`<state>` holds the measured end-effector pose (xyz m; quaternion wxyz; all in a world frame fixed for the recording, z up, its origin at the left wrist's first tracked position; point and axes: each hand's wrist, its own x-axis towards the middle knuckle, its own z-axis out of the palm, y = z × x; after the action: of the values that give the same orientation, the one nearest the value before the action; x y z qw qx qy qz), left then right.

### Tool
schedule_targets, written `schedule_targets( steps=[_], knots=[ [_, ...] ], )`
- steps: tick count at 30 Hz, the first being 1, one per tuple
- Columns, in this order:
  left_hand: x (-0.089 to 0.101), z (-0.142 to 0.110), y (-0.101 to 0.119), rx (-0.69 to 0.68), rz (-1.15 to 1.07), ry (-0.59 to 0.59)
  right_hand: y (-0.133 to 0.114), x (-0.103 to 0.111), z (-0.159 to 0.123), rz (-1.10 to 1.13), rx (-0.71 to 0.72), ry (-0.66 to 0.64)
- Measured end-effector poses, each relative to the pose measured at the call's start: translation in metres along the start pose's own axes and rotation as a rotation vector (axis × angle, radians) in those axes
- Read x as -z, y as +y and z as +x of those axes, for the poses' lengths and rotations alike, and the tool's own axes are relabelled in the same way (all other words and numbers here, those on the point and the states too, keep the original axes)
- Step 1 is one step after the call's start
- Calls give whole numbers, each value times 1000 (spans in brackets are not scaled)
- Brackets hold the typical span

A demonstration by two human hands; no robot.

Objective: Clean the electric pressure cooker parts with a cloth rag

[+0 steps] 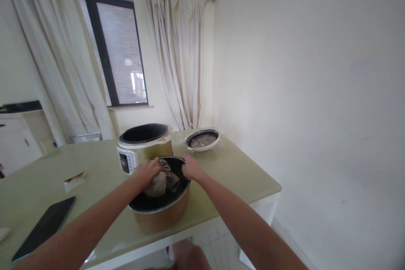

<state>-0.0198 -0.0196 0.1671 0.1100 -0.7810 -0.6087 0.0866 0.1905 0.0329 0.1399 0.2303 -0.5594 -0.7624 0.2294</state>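
Room right of pot [163,219], cooker [155,150] behind

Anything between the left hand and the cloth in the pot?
Nothing visible: the left hand appears to lie directly on the cloth. The right hand holds the pot at its rim, off to the right.

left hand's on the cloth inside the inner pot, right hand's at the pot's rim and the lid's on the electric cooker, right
Not the lid: the head view shows it lying on the table beside the open electric cooker. The left hand is on the cloth inside the inner pot and the right hand at its rim.
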Motion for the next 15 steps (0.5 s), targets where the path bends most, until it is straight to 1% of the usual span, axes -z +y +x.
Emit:
schedule_targets(
  steps=[5, 7, 9, 11, 13, 15],
  knots=[
    [0, 24, 29, 21, -93, 173, 2, 7, -12, -18, -71, 19],
    [0, 36, 41, 45, -196, 215, 0, 6, -14, -6, -118, 39],
    [-1, 47, 51, 66, -355, 224, -2, 5, -15, 13, -160, 57],
    [-3, 55, 59, 33, -579, 146, -5, 3, -14, 49, -186, 71],
    [-6, 58, 63, -64, -778, 4, -7, 1, -13, 122, -209, 91],
    [-8, 56, 63, -159, -879, -125, -7, -1, -11, 177, -221, 108]
  ],
)
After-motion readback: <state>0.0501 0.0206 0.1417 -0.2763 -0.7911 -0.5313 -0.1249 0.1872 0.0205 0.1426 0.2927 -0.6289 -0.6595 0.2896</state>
